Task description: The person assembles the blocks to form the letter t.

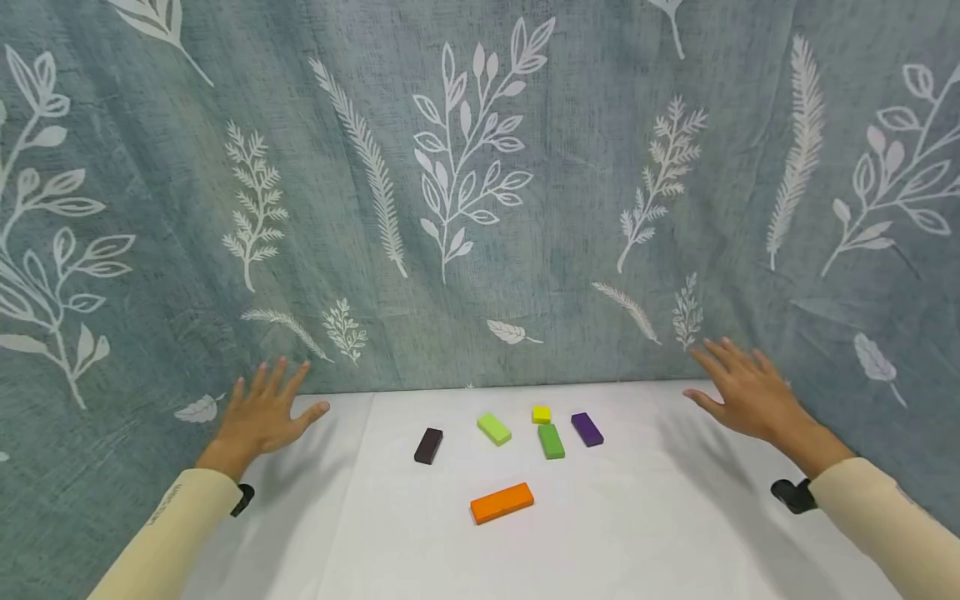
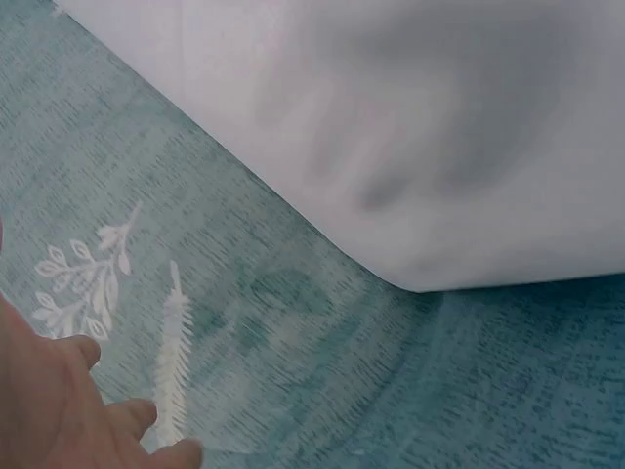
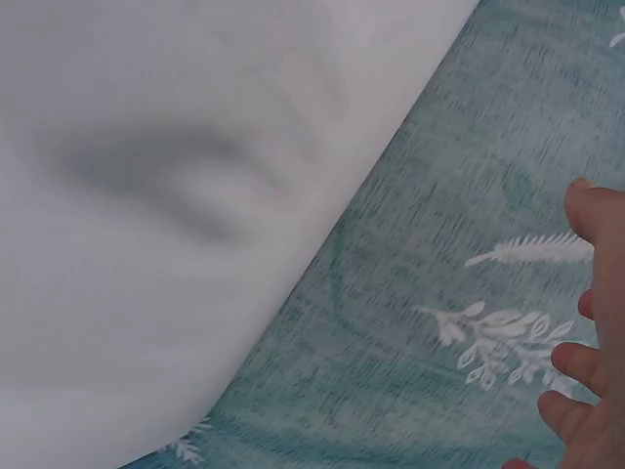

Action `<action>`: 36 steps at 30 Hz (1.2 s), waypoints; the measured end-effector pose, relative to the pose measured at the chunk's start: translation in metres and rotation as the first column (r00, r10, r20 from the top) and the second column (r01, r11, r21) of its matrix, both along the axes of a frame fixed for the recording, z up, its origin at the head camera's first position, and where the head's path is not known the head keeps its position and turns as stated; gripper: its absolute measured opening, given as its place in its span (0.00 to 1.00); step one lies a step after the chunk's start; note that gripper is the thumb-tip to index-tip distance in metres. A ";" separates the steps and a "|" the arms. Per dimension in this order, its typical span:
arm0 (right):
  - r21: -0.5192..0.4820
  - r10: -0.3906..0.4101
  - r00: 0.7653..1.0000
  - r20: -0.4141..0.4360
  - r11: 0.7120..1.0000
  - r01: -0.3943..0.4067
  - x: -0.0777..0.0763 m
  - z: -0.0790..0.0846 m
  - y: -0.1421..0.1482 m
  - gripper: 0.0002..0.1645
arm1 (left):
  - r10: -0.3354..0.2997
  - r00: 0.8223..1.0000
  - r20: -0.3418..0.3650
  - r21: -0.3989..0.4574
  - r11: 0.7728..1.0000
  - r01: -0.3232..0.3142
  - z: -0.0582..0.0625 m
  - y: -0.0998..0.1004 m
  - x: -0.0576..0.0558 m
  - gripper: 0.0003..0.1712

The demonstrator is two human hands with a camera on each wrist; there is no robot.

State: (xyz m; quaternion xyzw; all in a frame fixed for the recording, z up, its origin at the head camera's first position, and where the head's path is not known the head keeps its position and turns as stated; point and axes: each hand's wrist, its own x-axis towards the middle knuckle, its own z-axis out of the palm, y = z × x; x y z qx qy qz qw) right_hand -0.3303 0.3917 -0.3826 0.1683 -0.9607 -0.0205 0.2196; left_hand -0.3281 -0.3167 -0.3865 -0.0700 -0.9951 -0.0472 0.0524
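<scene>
Several small coloured blocks lie apart on a white table (image 1: 405, 542). An orange block (image 1: 502, 503) is nearest the front. Behind it are a dark brown block (image 1: 428, 446), a lime block (image 1: 494, 429), a green block (image 1: 551, 442), a yellow block (image 1: 542, 414) and a purple block (image 1: 587, 429). The yellow one sits right behind the green one. My left hand (image 1: 262, 417) hovers over the table's far left corner, fingers spread, holding nothing. Over the far right corner my right hand (image 1: 750, 392) is likewise raised with spread fingers. Both wrist views show hand shadows on the white cloth.
A blue-green curtain (image 1: 570, 333) with white leaf prints hangs behind the table's far edge and down both sides. Dark bands (image 1: 242, 500) show at both wrists.
</scene>
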 end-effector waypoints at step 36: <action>-0.031 0.224 0.973 -0.061 0.974 -0.226 0.026 -0.002 -0.066 0.38 | -0.526 0.849 0.034 0.089 0.848 0.522 -0.012 0.111 0.018 0.50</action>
